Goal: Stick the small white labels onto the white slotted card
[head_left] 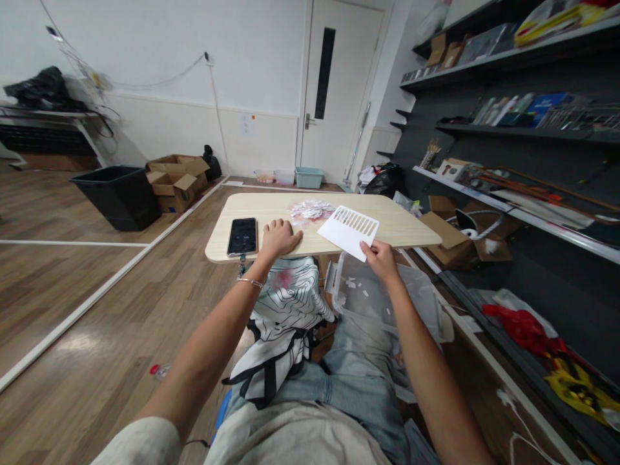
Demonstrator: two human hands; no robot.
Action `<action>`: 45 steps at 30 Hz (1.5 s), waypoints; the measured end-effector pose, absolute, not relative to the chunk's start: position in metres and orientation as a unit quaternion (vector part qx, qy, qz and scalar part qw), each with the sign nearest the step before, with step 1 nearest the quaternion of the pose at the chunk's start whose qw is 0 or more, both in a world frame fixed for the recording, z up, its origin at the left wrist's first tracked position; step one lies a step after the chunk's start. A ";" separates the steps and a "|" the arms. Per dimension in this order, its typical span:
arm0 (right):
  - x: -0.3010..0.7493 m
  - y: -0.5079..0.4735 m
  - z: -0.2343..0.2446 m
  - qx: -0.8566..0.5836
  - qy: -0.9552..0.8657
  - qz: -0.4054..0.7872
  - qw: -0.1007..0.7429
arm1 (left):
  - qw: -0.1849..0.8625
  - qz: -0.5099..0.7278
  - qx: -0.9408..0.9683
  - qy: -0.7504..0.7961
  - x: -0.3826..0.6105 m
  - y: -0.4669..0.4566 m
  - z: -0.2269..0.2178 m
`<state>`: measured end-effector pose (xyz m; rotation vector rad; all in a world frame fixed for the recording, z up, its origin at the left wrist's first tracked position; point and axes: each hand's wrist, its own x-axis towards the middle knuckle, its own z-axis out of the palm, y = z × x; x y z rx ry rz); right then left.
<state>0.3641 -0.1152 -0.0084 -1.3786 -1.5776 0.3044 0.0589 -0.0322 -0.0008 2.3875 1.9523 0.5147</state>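
My right hand point(380, 258) pinches the lower right corner of a white card point(341, 236). A row of narrow cut-out slots runs along the card's far side, and the tabletop shows through them. The card is tilted over the right part of the small light wood table point(402, 223). My left hand point(279, 237) lies flat on the table near its front edge, fingers spread forward, with nothing held. Just beyond it is a loose pile of small white paper pieces point(312, 209). To the left hand's left lies a dark-screened phone point(243, 236) with a strap.
A clear plastic bin point(363, 290) with a few paper bits stands below the table's front right edge. Patterned cloth point(290, 290) hangs by my knees. Shelves point(523, 129) line the right side; a black bin point(119, 197) and cardboard boxes point(177, 181) stand left.
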 end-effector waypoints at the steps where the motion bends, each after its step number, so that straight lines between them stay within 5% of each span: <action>1: 0.364 -0.115 -0.009 -0.569 -0.649 0.122 0.490 | 0.008 0.165 0.764 0.624 0.059 -0.033 0.000; 19: 0.374 -0.131 -0.009 -0.595 -0.625 0.014 0.505 | 0.000 0.164 0.764 0.624 0.059 -0.037 0.001; 45: 0.377 -0.130 -0.008 -0.591 -0.621 0.019 0.515 | -0.003 0.168 0.764 0.623 0.059 -0.037 0.000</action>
